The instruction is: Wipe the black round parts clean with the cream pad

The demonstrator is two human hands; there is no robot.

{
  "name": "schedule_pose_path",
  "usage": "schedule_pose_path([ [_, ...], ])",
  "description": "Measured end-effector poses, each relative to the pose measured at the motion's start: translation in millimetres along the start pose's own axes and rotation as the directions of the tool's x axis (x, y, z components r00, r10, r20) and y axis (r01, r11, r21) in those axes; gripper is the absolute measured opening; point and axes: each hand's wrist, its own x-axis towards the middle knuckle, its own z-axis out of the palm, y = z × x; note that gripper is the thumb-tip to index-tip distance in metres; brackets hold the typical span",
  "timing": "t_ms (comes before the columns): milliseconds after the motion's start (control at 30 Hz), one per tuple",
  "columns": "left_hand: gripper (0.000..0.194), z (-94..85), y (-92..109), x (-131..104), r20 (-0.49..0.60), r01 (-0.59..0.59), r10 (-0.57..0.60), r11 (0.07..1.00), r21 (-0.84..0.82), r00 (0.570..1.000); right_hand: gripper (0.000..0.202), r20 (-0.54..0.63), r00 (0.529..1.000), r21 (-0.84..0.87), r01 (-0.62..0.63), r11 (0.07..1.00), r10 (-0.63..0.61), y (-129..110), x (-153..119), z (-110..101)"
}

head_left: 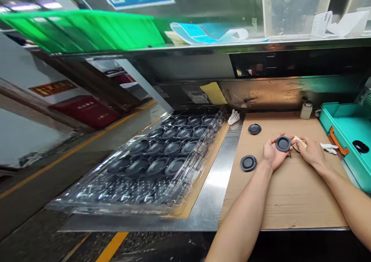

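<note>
My left hand (pixel 273 153) holds a black round plastic lid-like part (pixel 283 143) on its fingers, flat face up. Close on its right, my right hand (pixel 311 152) pinches a pale cream piece (pixel 299 143), perhaps a cloth or pad, near the part's edge; its exact kind is unclear. Two similar pieces lie on the cardboard sheet (pixel 290 208) to the left: a farther black round part (pixel 254 129) and a nearer black round part (pixel 248 163). A small dark sliver shows just below the held part, partly hidden by my fingers.
To the left, a clear plastic tray (pixel 162 194) holds rows of black round parts. A teal bin (pixel 333 117) stands right, beside a small bottle (pixel 306 110). White crumpled tissue (pixel 233 117) lies behind. Above runs a shelf with a green crate (pixel 87 30).
</note>
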Motion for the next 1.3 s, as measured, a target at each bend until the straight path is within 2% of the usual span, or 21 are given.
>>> schedule_pose_path([
  [67,0.033,1.1,-6.0,0.1,-0.03,-0.063,0.069,0.985,0.163,0.997,0.047,0.028,1.0,0.005,0.005,1.0,-0.005,-0.8,-1.2,-1.1],
  [100,0.037,0.9,-9.6,0.7,-0.052,-0.134,0.156,0.948,0.29,0.986,0.046,0.037,0.999,0.013,0.008,1.0,-0.009,-1.3,-1.5,-1.5],
  [133,0.043,0.2,-13.4,1.2,-0.059,-0.223,0.276,0.869,0.442,0.959,0.046,0.042,0.999,0.018,0.013,1.0,-0.014,-1.6,-1.6,-1.9],
  [167,0.051,-0.7,-17.1,1.5,-0.032,-0.313,0.413,0.737,0.6,0.91,0.045,0.044,0.999,0.02,0.019,1.0,-0.02,-1.9,-1.5,-2.2],
  [233,0.063,-3.1,-23.4,1.0,0.124,-0.425,0.619,0.367,0.827,0.775,0.044,0.052,0.998,0.008,0.03,1.0,-0.031,-2.2,-1.0,-2.7],
  [300,0.068,-5.0,-27.1,-0.8,0.303,-0.454,0.684,0.046,0.89,0.664,0.044,0.068,0.997,-0.005,0.042,0.999,-0.042,-2.2,-0.4,-2.8],
  [367,0.069,-6.0,-28.4,-2.7,0.42,-0.46,0.695,-0.143,0.876,0.584,0.043,0.086,0.995,-0.006,0.059,0.998,-0.059,-1.8,-0.2,-2.6],
  [433,0.072,-6.2,-28.4,-4.0,0.48,-0.457,0.699,-0.241,0.856,0.53,0.043,0.103,0.991,0.001,0.08,0.997,-0.079,-1.1,-0.4,-2.0],
  [533,0.077,-6.0,-27.9,-4.3,0.499,-0.428,0.701,-0.297,0.854,0.509,0.04,0.114,0.986,0.025,0.123,0.992,-0.125,-0.2,-1.0,-1.2],
  [633,0.082,-6.4,-28.0,-3.9,0.48,-0.397,0.696,-0.295,0.869,0.534,0.03,0.134,0.964,0.064,0.224,0.972,-0.231,-1.3,-1.8,-1.5],
  [733,0.086,-7.1,-28.1,-4.0,0.443,-0.382,0.696,-0.255,0.888,0.565,0.032,0.141,0.949,0.065,0.274,0.959,-0.281,-4.2,-2.5,-4.1],
  [867,0.086,-7.5,-27.3,-4.2,0.421,-0.385,0.711,-0.226,0.895,0.563,0.043,0.009,0.979,0.001,0.205,0.979,-0.205,-4.5,-1.4,-12.6],
  [933,0.089,-7.4,-26.8,-4.3,0.418,-0.38,0.714,-0.226,0.897,0.562,0.039,-0.095,0.982,-0.099,0.151,0.984,-0.161,-0.4,0.4,-17.9],
  [1000,0.092,-7.2,-26.3,-4.1,0.4,-0.353,0.713,-0.224,0.908,0.576,0.036,-0.129,0.985,-0.228,0.086,0.97,-0.117,6.3,3.6,-22.4],
  [1100,0.093,-7.0,-25.9,-3.4,0.372,-0.315,0.709,-0.218,0.924,0.599,0.033,0.006,1.0,-0.33,0.027,0.944,-0.027,17.0,10.4,-25.4],
  [1167,0.093,-7.2,-25.9,-2.8,0.364,-0.308,0.707,-0.213,0.927,0.607,0.034,0.075,0.997,-0.274,0.038,0.961,-0.018,21.6,14.8,-24.9],
  [1300,0.095,-8.3,-26.3,-1.9,0.373,-0.321,0.699,-0.212,0.923,0.61,0.032,0.034,0.993,-0.113,0.115,0.987,-0.112,23.4,18.9,-23.0],
])
